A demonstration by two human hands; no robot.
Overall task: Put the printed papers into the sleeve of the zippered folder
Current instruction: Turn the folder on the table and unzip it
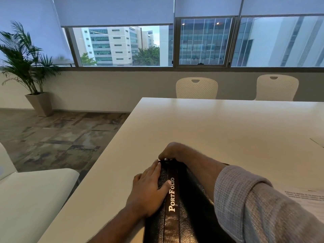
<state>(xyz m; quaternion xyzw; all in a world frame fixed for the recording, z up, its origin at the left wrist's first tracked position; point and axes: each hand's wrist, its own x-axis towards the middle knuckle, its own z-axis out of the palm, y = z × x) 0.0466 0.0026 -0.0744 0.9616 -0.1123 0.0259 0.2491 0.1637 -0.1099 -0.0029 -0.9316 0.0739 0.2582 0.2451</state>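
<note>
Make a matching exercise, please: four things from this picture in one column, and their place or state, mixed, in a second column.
1. left hand
2. right hand
3. printed papers
4. potted plant

a. on the floor by the window
b. flat on the side of the black folder
c. at the folder's far end, fingers curled
d. on the table, beyond the right sleeve

Pairs: 1-b, 2-c, 3-d, 4-a

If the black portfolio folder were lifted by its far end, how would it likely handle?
The folder looks thick and padded, so probably fairly stiff and weighty. Its glossy textured cover may be a bit slippery. The left hand lies flat on it; the right hand grips its far end.
</note>
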